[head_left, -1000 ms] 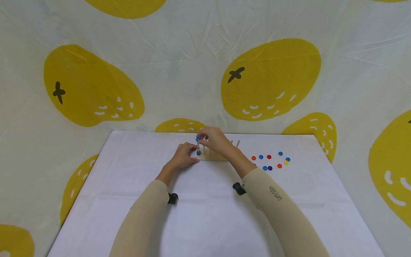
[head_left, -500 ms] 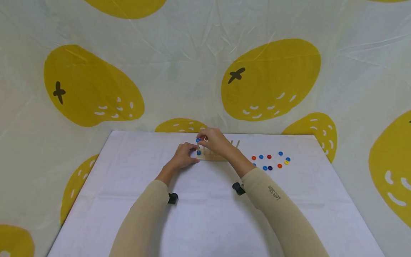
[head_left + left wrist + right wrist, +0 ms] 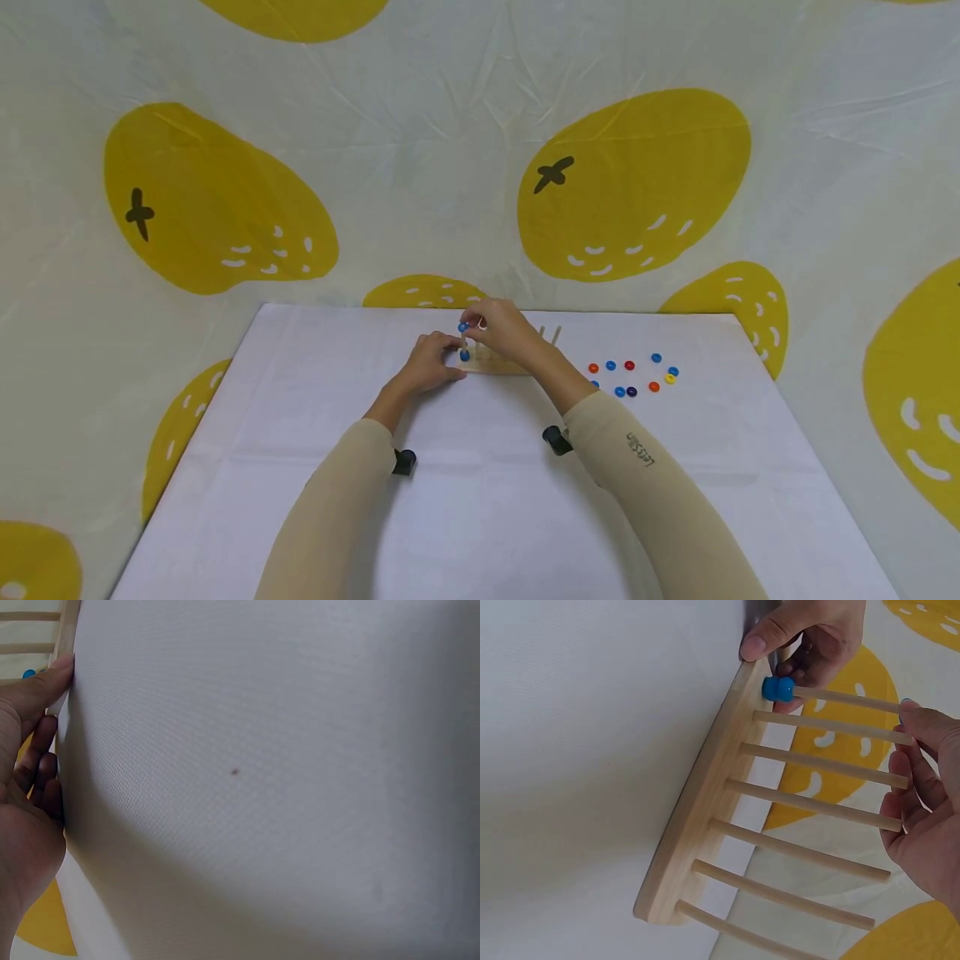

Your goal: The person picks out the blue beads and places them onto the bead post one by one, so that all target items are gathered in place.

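Pinching blue bead (image 3: 462, 327) w/ R hand (image 3: 501, 327) at top of end peg (image 3: 847, 698); L hand (image 3: 429, 364) gripping wooden base (image 3: 703, 802).

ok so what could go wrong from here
The blue bead, pinched by the right hand at the tip of the end peg, might slip and roll away. If the left hand loosened, the wooden base could shift. The right forearm might brush the loose beads nearby.
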The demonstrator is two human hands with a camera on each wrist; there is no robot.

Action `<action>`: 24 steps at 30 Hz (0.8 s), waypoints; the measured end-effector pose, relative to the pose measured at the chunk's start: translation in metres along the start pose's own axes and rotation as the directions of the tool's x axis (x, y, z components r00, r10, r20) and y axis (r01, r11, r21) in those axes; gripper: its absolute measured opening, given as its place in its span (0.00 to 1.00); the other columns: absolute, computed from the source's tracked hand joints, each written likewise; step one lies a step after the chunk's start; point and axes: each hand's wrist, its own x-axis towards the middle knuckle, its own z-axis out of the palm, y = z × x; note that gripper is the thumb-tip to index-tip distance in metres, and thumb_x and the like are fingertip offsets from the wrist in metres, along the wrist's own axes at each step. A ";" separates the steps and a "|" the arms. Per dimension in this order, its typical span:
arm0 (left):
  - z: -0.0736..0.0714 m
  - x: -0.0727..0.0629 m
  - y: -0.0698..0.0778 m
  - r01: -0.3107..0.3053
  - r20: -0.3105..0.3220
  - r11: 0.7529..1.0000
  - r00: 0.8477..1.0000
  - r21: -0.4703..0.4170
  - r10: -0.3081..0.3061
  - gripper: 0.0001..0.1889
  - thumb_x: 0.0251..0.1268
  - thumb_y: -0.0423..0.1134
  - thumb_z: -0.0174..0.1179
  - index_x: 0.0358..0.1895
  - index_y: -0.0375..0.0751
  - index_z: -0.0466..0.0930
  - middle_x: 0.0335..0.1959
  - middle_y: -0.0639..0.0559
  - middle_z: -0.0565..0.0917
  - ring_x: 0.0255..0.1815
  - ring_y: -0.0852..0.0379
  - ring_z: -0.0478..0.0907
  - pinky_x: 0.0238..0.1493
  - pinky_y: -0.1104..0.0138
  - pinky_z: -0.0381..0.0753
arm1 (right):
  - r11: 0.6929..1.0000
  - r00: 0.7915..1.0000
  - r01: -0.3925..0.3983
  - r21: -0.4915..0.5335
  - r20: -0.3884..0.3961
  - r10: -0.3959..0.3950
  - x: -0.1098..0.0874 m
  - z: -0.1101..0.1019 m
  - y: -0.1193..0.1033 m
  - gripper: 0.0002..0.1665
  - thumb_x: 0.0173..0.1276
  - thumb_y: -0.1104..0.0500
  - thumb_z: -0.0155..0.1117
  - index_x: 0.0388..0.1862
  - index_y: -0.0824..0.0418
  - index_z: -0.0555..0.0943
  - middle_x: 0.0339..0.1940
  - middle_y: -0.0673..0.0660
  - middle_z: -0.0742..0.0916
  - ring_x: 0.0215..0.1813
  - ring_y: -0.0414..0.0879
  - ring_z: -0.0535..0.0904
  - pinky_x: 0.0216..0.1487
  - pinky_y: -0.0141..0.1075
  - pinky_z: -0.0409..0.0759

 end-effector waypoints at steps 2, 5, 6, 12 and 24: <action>0.000 0.001 0.000 0.000 0.002 1.000 1.000 0.004 0.000 0.29 0.57 0.42 0.78 0.64 0.42 0.82 0.60 0.46 0.81 0.65 0.45 0.69 0.71 0.52 0.69 | 1.000 1.000 0.000 -0.006 0.001 0.000 0.000 0.000 0.000 0.12 0.70 0.60 0.72 0.49 0.62 0.88 0.42 0.57 0.90 0.46 0.49 0.85 0.52 0.40 0.85; 0.000 0.001 0.000 0.002 0.006 1.000 1.000 0.007 -0.002 0.29 0.57 0.42 0.77 0.64 0.43 0.82 0.61 0.46 0.81 0.65 0.45 0.69 0.71 0.52 0.68 | 1.000 1.000 0.003 -0.014 0.005 -0.003 0.000 0.000 0.001 0.12 0.70 0.60 0.72 0.49 0.62 0.88 0.42 0.57 0.90 0.46 0.49 0.85 0.53 0.40 0.84; 0.000 0.001 0.001 0.002 0.005 1.000 1.000 0.007 -0.002 0.29 0.57 0.42 0.78 0.64 0.43 0.82 0.61 0.46 0.81 0.65 0.45 0.69 0.71 0.52 0.69 | 1.000 1.000 0.001 -0.012 0.007 -0.001 0.000 -0.001 0.001 0.12 0.70 0.60 0.72 0.50 0.63 0.88 0.43 0.57 0.90 0.46 0.49 0.85 0.53 0.40 0.84; -0.001 0.000 0.003 0.007 0.004 1.000 1.000 0.003 -0.007 0.30 0.58 0.42 0.78 0.64 0.42 0.81 0.61 0.46 0.80 0.65 0.45 0.69 0.71 0.52 0.69 | 1.000 1.000 -0.010 0.000 0.011 0.010 -0.001 -0.002 0.002 0.12 0.71 0.60 0.71 0.50 0.62 0.87 0.43 0.56 0.90 0.47 0.49 0.84 0.53 0.40 0.84; -0.001 -0.001 0.004 -0.003 0.001 1.000 1.000 0.020 0.002 0.29 0.57 0.41 0.78 0.63 0.42 0.82 0.60 0.45 0.81 0.64 0.44 0.69 0.71 0.52 0.69 | 1.000 1.000 0.019 -0.014 -0.021 -0.019 -0.005 -0.008 0.005 0.13 0.71 0.60 0.71 0.52 0.63 0.87 0.47 0.58 0.89 0.51 0.54 0.84 0.54 0.43 0.83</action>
